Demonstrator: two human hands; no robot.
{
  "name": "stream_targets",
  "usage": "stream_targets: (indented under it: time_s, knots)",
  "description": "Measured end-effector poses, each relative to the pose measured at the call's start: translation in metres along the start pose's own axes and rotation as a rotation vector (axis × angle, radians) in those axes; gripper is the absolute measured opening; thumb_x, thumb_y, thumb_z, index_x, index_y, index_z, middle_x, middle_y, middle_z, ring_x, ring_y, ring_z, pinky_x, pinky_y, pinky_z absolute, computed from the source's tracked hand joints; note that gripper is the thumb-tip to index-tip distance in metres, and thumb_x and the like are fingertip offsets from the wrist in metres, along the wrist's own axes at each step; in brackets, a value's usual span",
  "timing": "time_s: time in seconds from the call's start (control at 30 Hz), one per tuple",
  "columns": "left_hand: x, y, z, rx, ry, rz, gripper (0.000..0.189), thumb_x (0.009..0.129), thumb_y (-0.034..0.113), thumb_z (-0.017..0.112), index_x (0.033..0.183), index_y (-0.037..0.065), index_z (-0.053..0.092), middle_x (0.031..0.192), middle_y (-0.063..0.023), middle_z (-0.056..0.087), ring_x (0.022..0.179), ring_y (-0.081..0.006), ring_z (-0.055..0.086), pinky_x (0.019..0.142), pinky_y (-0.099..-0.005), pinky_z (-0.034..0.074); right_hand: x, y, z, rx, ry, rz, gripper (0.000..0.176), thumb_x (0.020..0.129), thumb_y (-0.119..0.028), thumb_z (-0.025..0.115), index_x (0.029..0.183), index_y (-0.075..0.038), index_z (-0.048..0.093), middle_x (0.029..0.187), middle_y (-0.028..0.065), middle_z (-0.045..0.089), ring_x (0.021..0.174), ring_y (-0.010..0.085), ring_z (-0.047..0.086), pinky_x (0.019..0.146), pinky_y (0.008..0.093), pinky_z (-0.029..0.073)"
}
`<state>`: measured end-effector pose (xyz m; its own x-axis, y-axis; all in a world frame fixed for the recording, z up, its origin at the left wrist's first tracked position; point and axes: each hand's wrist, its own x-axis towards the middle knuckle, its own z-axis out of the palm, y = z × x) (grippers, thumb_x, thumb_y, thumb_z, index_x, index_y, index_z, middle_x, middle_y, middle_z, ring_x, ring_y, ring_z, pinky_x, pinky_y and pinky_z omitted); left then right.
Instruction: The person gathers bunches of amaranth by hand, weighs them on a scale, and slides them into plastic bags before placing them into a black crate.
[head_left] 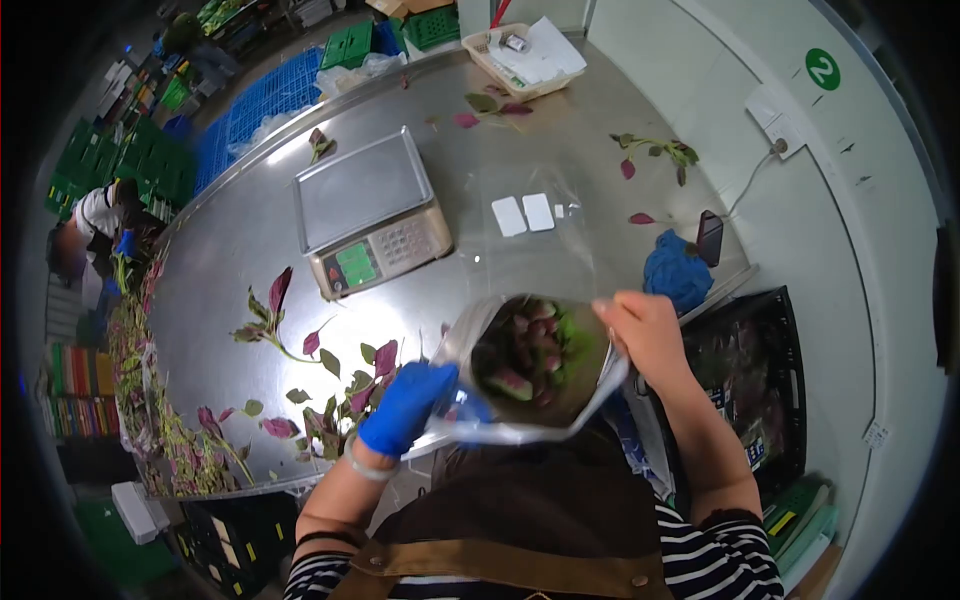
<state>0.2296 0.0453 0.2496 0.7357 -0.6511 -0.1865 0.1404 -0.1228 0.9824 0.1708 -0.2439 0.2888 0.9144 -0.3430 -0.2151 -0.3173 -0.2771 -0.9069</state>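
A clear plastic bag [600, 402] hangs open-mouthed in front of my apron, with red and green leaves [535, 345] inside it. My left hand [408, 405], in a blue glove, grips the bag's left edge. At the upper right rim, the bare fingers of my right hand [640, 330] pinch the plastic. Loose leafy stems [350, 400] lie on the metal table just left of the gloved hand. Beyond the bag is a flat transparent sheet or bag with white labels [508, 216] on it.
A scale [365, 195] stands on the metal table [215, 300]. A basket [555, 80] with paper, a blue crumpled glove [677, 270] and a phone [710, 238] lie farther right. A black crate [790, 370] is below right. Another person [100, 215] works at far left beside piled stems [140, 370].
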Motion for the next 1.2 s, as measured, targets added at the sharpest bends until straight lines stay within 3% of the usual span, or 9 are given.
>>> stream_targets:
  time_s: [0.03,0.1,0.27,0.37,0.57,0.8,1.03,1.13,1.2]
  knots:
    - [-0.009,-0.019,-0.012,0.293,-0.025,0.26,0.019,0.088,0.007,0.054,0.072,0.0,0.061,0.067,-0.0061,0.057,0.062,-0.0178,0.054,0.061,-0.0322,0.042,-0.01,-0.01,-0.008,-0.08,-0.057,-0.091,0.04,0.086,-0.021,0.063,0.056,0.0,0.048,0.046,-0.0009,0.042,0.046,0.005,0.036,0.042,0.0254,0.029]
    - [-0.026,-0.007,-0.007,-0.583,-0.126,0.052,0.022,0.089,0.009,0.055,0.069,0.001,0.06,0.067,-0.0038,0.057,0.063,-0.0167,0.054,0.061,-0.0303,0.042,-0.029,-0.033,-0.016,-0.04,-0.064,-0.185,0.036,0.084,-0.017,0.066,0.057,0.001,0.049,0.047,0.0001,0.042,0.047,0.0037,0.037,0.043,0.0252,0.029]
    - [-0.007,-0.003,0.005,-0.182,-0.078,-0.121,0.032,0.093,0.022,0.054,0.071,0.001,0.061,0.068,-0.0019,0.058,0.064,-0.0101,0.051,0.062,-0.0254,0.041,-0.015,-0.056,-0.001,-0.435,0.292,-0.728,0.016,0.073,-0.013,0.072,0.075,-0.004,0.058,0.075,0.0065,0.059,0.07,0.0195,0.056,0.06,0.0315,0.04]
    - [-0.004,-0.009,0.01,-0.275,-0.136,-0.17,0.035,0.095,0.026,0.052,0.076,-0.001,0.064,0.069,-0.0005,0.059,0.066,-0.0066,0.05,0.064,-0.0248,0.042,-0.037,-0.067,0.014,-0.594,-0.042,-0.978,0.022,0.069,-0.02,0.074,0.076,-0.006,0.059,0.08,0.0053,0.057,0.077,0.0228,0.053,0.067,0.0347,0.038]
    - [0.005,-0.006,0.025,-0.202,-0.2,-0.064,0.038,0.096,0.029,0.051,0.086,-0.003,0.068,0.077,-0.0043,0.065,0.072,-0.0077,0.053,0.07,-0.0245,0.044,-0.034,-0.043,0.062,-0.688,-0.224,-0.911,0.014,0.067,-0.013,0.069,0.064,-0.006,0.057,0.061,0.0053,0.048,0.064,0.0229,0.049,0.064,0.0344,0.038]
    - [0.015,0.004,0.02,-0.403,-0.033,-0.108,0.045,0.094,0.038,0.051,0.08,-0.001,0.067,0.066,-0.0041,0.061,0.057,-0.0111,0.05,0.058,-0.0231,0.037,-0.069,-0.134,-0.021,-1.048,-0.364,-1.03,0.012,0.075,-0.014,0.064,0.079,-0.003,0.061,0.082,0.0087,0.057,0.087,0.0209,0.054,0.079,0.036,0.041]
    - [-0.006,0.006,0.01,-0.414,-0.129,-0.131,0.045,0.096,0.035,0.047,0.081,0.0,0.069,0.073,-0.0056,0.065,0.064,-0.0097,0.05,0.062,-0.024,0.038,-0.085,-0.112,-0.097,-1.004,0.32,-1.163,0.021,0.079,-0.004,0.06,0.099,-0.001,0.059,0.105,0.0121,0.057,0.106,0.027,0.051,0.094,0.0382,0.037]
    - [-0.008,-0.005,0.0,-0.436,-0.202,-0.159,0.047,0.096,0.036,0.047,0.086,-0.003,0.07,0.081,-0.0094,0.068,0.075,-0.0132,0.06,0.074,-0.0242,0.045,-0.062,-0.068,-0.089,-0.931,0.44,-0.966,0.027,0.08,0.0,0.058,0.108,-0.001,0.059,0.114,0.0136,0.057,0.114,0.0296,0.049,0.1,0.0392,0.036]
    - [-0.011,-0.002,0.002,-0.51,-0.173,-0.177,0.049,0.096,0.037,0.046,0.086,-0.004,0.07,0.082,-0.0115,0.069,0.078,-0.0151,0.062,0.076,-0.0246,0.047,-0.043,-0.04,-0.067,-0.919,0.088,-0.654,0.05,0.074,0.001,0.066,0.122,-0.005,0.054,0.118,0.0141,0.056,0.114,0.0305,0.05,0.1,0.0396,0.037]
